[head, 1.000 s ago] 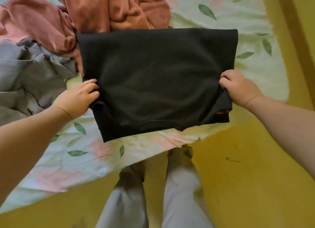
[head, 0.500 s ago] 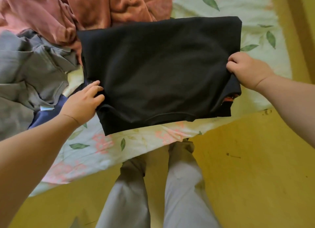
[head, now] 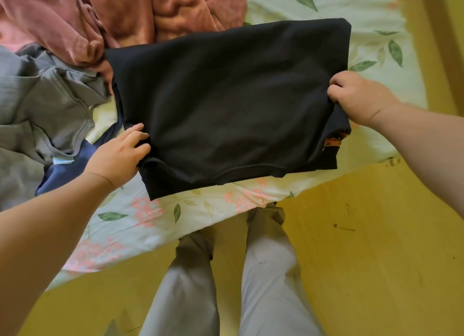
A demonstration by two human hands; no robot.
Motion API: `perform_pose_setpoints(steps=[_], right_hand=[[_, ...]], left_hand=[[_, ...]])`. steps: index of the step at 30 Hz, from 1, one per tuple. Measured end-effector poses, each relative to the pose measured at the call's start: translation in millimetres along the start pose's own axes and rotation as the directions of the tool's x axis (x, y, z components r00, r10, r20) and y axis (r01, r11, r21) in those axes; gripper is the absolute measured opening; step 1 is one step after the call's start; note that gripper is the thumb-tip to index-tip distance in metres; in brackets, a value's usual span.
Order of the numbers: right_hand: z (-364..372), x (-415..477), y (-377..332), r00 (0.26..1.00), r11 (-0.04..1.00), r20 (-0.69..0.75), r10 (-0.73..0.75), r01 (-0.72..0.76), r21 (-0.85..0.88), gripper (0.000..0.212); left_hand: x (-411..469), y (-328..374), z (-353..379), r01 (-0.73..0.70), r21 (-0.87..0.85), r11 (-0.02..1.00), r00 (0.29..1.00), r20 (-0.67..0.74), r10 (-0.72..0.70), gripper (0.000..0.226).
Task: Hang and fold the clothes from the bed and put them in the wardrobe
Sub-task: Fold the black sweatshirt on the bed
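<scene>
The fingers (head: 136, 136) of the left hand (head: 118, 157) curl over the left edge of the folded black shirt (head: 231, 104) and pinch it; the right hand (head: 356, 97) grips the right edge, its fingers curled tight round bunched cloth. The shirt spreads between both hands over the floral bed sheet (head: 175, 225), near the bed's front edge. Crumpled pink clothes (head: 163, 9) lie behind it, a grey garment (head: 50, 89) to its left, a navy garment (head: 67, 170) just beside the left wrist. Grey trouser legs (head: 263, 273) stand on the yellow floor (head: 364, 235)

Left hand (head: 118, 154), right hand (head: 356, 97): fingers curled
</scene>
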State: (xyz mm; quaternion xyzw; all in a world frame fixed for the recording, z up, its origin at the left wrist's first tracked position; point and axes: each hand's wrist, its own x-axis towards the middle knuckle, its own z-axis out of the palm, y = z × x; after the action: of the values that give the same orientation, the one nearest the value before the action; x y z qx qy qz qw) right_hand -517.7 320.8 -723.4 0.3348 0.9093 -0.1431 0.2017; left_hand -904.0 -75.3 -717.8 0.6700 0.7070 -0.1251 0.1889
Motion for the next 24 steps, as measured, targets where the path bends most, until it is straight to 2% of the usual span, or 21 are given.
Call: perform_pose_setpoints(steps=[2, 4, 7, 9, 10, 11, 12, 13, 14, 15, 16, 17, 20, 22, 24], right_hand=[[4, -3, 4, 0.995, 0.99, 0.031, -0.094, 0.097, -0.102, 0.012], [4, -3, 5, 0.982, 0.948, 0.109, -0.156, 0.18, -0.264, 0.015], [-18, 3, -9, 0.954, 0.931, 0.299, 0.011, 0.1, -0.352, 0.03], [-28, 6, -23, 0.961, 0.949, 0.247, 0.124, -0.041, -0.313, 0.039], [-29, 6, -28, 0.975, 0.97, 0.112, 0.192, -0.171, -0.174, 0.039], [-27, 6, -32, 0.951, 0.951, -0.038, 0.308, -0.307, 0.04, 0.037], [-21, 5, -37, 0.877, 0.868, -0.128, 0.464, -0.421, 0.262, 0.035], [-13, 5, -41, 0.777, 0.738, -0.118, 0.619, -0.522, 0.428, 0.034], [-5, 6, -44, 0.686, 0.593, -0.025, 0.728, -0.611, 0.525, 0.04], [4, 6, -47, 0.619, 0.461, 0.108, 0.778, -0.679, 0.571, 0.05], [13, 6, -49, 0.582, 0.373, 0.216, 0.784, -0.72, 0.585, 0.06], [22, 5, -49, 0.565, 0.328, 0.276, 0.778, -0.739, 0.588, 0.067], [35, 2, -41, 0.55, 0.308, 0.309, 0.776, -0.758, 0.575, 0.082], [36, -2, -31, 0.558, 0.317, 0.368, 0.744, -0.779, 0.541, 0.095], [34, -10, -23, 0.558, 0.22, 0.492, 0.668, -0.78, 0.586, 0.101]], left_hand=[[2, -1, 1, 0.022, 0.014, 1.0, 0.999, 0.048, -0.023, 0.046], [4, 1, 0, 0.032, 0.051, 0.998, 0.994, 0.104, -0.038, 0.049], [10, 1, -7, 0.031, 0.089, 0.996, 0.995, 0.091, -0.039, 0.047], [17, 4, -14, 0.157, -0.047, 0.987, 0.988, 0.0, -0.157, 0.037], [23, 7, -17, 0.294, -0.208, 0.933, 0.948, -0.06, -0.312, 0.033], [29, 11, -20, 0.451, -0.395, 0.8, 0.844, -0.104, -0.526, 0.03], [37, 15, -22, 0.575, -0.553, 0.603, 0.678, -0.09, -0.729, 0.027], [46, 19, -24, 0.659, -0.649, 0.38, 0.498, -0.001, -0.867, 0.03], [54, 23, -23, 0.715, -0.678, 0.17, 0.349, 0.136, -0.927, 0.042], [60, 26, -19, 0.755, -0.655, 0.014, 0.253, 0.271, -0.929, 0.058], [64, 29, -14, 0.792, -0.606, -0.069, 0.202, 0.368, -0.908, 0.071], [66, 33, -8, 0.825, -0.557, -0.094, 0.183, 0.422, -0.888, 0.08], [62, 44, 12, 0.868, -0.493, -0.063, 0.182, 0.433, -0.883, 0.089], [53, 45, 25, 0.859, -0.502, -0.102, 0.173, 0.471, -0.865, 0.092], [42, 41, 34, 0.813, -0.559, -0.163, 0.195, 0.525, -0.829, 0.094]])
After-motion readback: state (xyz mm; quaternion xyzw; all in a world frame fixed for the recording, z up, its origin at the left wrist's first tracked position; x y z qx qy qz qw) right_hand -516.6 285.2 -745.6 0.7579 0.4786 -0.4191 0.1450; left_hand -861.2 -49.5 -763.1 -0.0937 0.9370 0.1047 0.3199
